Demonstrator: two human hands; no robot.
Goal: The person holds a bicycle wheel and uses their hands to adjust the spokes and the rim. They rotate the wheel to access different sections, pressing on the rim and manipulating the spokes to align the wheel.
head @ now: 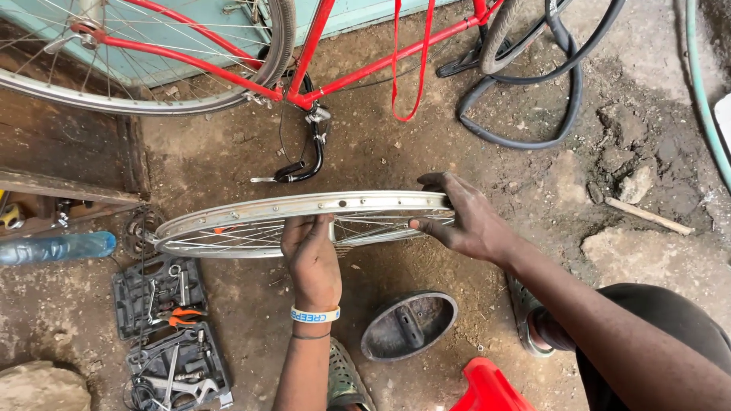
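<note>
Over the dirt floor, both hands grip the bare rim (304, 209), left hand (311, 259) clasping its near edge, right hand (466, 221) its end (held level, spokes exposed), beside the toolkit (171, 335).

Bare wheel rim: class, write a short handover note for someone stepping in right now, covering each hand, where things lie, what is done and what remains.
Left hand grips the bare wheel rim from below, near its middle. Right hand holds the rim's right end. The rim has no tyre on it. Inner tube lies on the dirt beyond, beside the red bicycle frame. Open tool case and bicycle saddle are on the ground nearby. Done: tyre and tube off. Left: cannot tell.
</note>
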